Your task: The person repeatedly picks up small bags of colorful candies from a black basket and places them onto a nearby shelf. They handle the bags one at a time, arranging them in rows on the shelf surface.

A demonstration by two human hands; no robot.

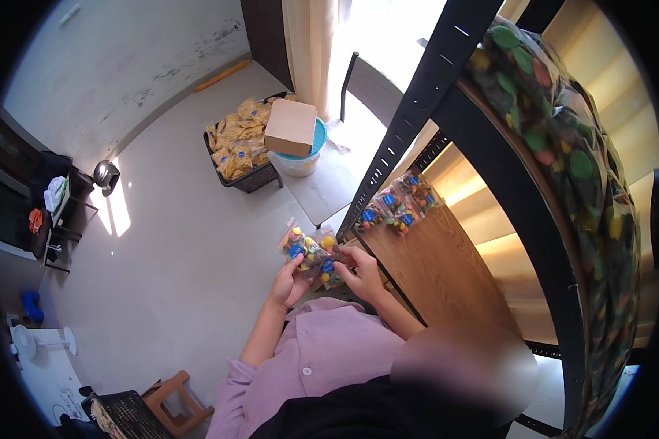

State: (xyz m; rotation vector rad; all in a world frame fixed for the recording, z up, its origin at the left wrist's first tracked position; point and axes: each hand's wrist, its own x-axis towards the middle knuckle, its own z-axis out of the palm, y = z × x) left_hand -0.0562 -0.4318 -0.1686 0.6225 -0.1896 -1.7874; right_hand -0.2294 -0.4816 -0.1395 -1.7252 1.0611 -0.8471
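Observation:
My left hand (pixel 290 284) grips a clear zip bag (pixel 302 248) of multicoloured pieces with a round blue sticker. In my right hand (pixel 361 273) is a second clear bag (pixel 328 262) of the same kind, also with a blue sticker. The two bags touch side by side in front of my chest. Beyond my right hand, several similar stickered bags (pixel 401 206) lie on the far end of a wood-grain shelf (pixel 434 258).
A black slotted metal upright (pixel 401 118) rises close on my right. Large bags (pixel 571 148) of colourful pieces fill the upper shelf. Ahead stand a black crate (pixel 252 178) of stickered snack bags and a teal-lidded tub (pixel 302 164) bearing a cardboard box (pixel 290 127). A brown stool (pixel 178 403) stands behind left.

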